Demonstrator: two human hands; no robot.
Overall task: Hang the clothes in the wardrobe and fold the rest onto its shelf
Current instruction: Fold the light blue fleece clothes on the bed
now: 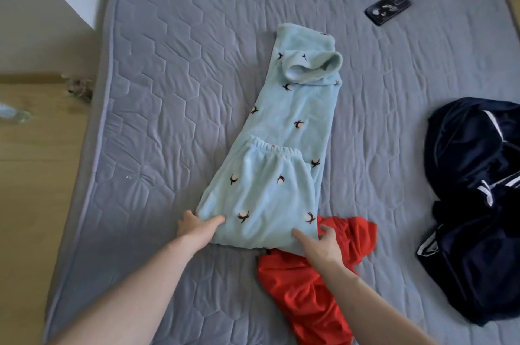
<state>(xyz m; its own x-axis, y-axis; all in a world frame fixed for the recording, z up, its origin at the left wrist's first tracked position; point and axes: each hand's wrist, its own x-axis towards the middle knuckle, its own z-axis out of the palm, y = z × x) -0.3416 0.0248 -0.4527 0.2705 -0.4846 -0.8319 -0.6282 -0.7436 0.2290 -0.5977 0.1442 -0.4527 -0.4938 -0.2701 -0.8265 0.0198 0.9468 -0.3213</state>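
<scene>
Two hands: both at the near fold of the pale blue fleece trousers (275, 148), at 6 o'clock on the grey quilted mattress (174, 91).
Left hand (194, 228): pinches the near-left corner, thumb on top.
Right hand (319, 243): thumb on top, fingers curled round the near-right edge above the red garment (306, 288).
Next fold: judged best to lift both corners evenly toward the cuffs at 12 o'clock.
Risk: the red cloth may drag along.
Navy clothes (475, 204): unfolded at 3 o'clock.

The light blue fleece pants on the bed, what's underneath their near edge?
A red garment lies partly under the light blue pants near the right hand. The grey mattress lies beneath. Anything else under them is covered.
</scene>
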